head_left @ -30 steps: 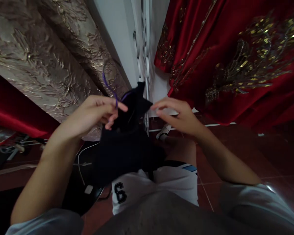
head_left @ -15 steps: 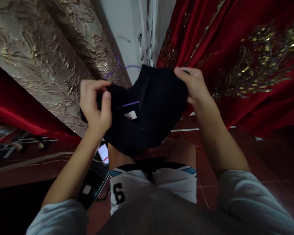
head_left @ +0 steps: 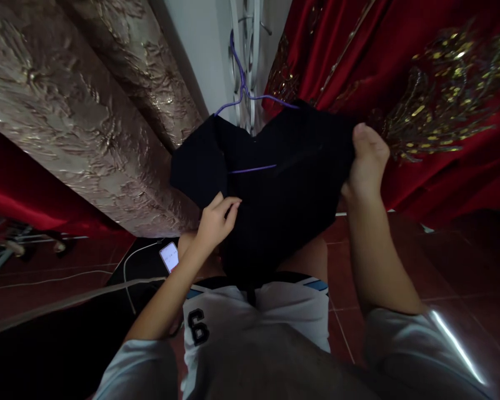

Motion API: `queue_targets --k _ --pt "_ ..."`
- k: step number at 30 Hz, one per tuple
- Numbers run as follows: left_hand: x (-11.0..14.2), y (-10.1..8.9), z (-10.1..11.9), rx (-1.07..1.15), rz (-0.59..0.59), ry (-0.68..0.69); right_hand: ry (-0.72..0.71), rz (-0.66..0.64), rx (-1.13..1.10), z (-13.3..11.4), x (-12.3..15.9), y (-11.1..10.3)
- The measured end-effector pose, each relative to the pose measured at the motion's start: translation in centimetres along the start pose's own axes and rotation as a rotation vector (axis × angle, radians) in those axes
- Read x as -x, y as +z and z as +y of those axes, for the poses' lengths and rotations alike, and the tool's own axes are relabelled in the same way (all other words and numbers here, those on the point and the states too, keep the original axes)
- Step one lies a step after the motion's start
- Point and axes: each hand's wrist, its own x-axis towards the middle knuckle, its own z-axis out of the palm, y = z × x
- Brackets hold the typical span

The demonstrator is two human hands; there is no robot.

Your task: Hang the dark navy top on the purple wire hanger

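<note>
A black garment hangs on a purple hanger held up in front of me. My right hand is closed on the garment's right shoulder edge and carries it. My left hand pinches the black cloth lower down on the left side, fingers curled into the fabric. The hanger's hook points up toward the white wall, and its lower bar shows across the garment's opening.
Gold brocade fabric hangs at the left and red embroidered cloth at the right. A lit phone with a white cable lies on a dark surface at my left knee. Red floor tiles spread below.
The garment and hanger rose and swung right. My right hand moved out to the right shoulder edge. My left hand dropped from the top edge to the lower left cloth.
</note>
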Motion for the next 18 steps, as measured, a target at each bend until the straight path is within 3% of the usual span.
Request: queue_targets --k 3,4,6,8,10,12,15,16,18 --pt "1.6 1.6 1.9 0.159 0.152 -0.037 -0.267 0.168 0.209 0.2 4.6 0.5" --pt "1.9 2.1 2.6 0.206 0.207 -0.061 -0.294 0.210 0.284 0.2 6.9 0.8" --pt "2.3 3.1 4.1 0.300 0.299 -0.092 -0.128 0.131 0.277 0.1 12.1 1.8" --pt "2.6 3.9 5.3 0.388 0.349 -0.108 0.206 -0.206 0.162 0.2 17.0 2.9" --pt "2.9 4.6 6.3 0.465 0.378 -0.148 0.491 -0.452 0.015 0.4 20.3 3.7" --pt "3.5 5.4 6.7 0.545 0.420 -0.221 0.645 -0.524 -0.092 0.6 21.8 4.1" --pt "5.2 6.9 5.9 0.700 0.549 -0.322 0.673 -0.523 -0.114 0.9 21.6 4.0" --pt "5.8 7.5 5.4 0.734 0.557 -0.350 0.658 -0.524 -0.104 0.9 21.4 3.8" --pt "7.0 8.5 4.3 0.739 0.462 -0.411 0.631 -0.528 -0.097 0.9 21.1 3.5"
